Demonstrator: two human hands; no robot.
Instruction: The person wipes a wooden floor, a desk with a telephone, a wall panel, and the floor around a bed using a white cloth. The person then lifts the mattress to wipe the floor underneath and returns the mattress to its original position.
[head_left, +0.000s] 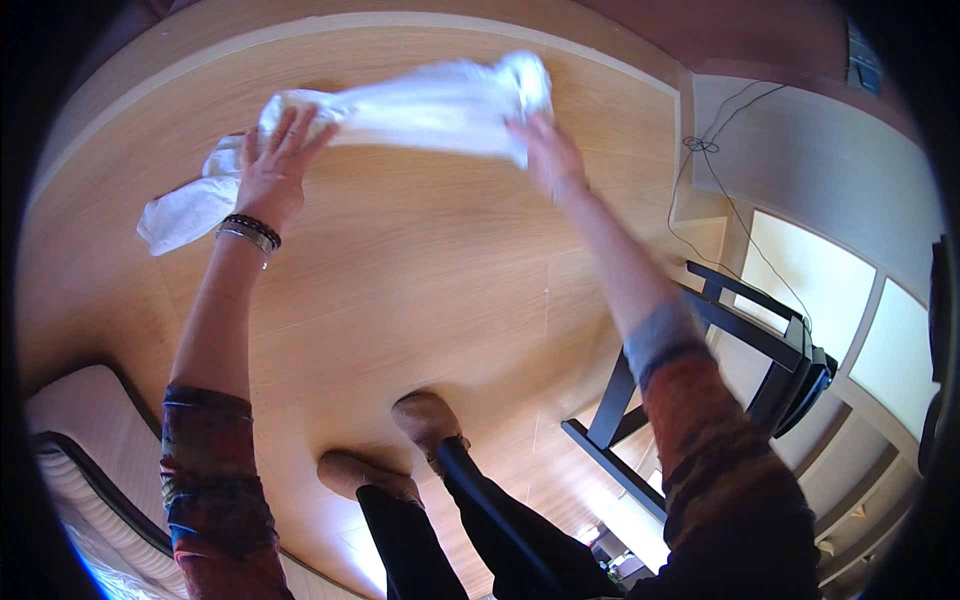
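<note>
A length of white cloth (427, 109) stretches sideways between my hands, over the wood-look floor (420, 247). My left hand (277, 165) lies over its bunched left part with the fingers spread apart. Beyond that hand, a loose end of the cloth trails down to the left. Near the raised, crumpled right end, my right hand (553, 154) has hold of the cloth's lower edge; hand and fabric are blurred by motion. Whether the middle of the cloth touches the floor is hard to tell.
A pale skirting board (420, 21) curves along the far side. At right stands a black frame (750, 330), with thin cables (701, 146) hanging above it. A cushioned piece (97, 427) sits at lower left. My shoes (427, 420) are on the floor below.
</note>
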